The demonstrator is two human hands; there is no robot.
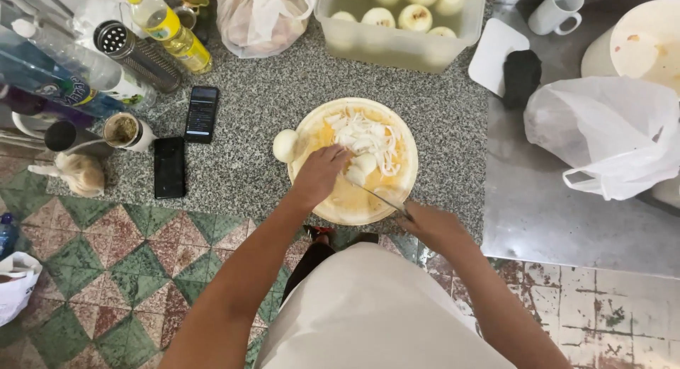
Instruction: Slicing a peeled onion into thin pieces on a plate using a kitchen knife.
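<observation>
My left hand [320, 172] steadies a peeled onion piece [361, 167] on the round cutting board [333, 206]. My right hand [432, 224] grips a knife [379, 197], blade against the onion. Sliced onion strips [368, 137] lie just beyond.

The round cutting board [352, 206] looks like pale, worn wood, matt. The knife [379, 197] blade is shiny metal. The counter [248, 163] is speckled grey stone (granite-like, slightly rough). The neighbouring table [538, 213] is dull brushed steel; the bag [609, 135] is thin, crinkled plastic.
</observation>
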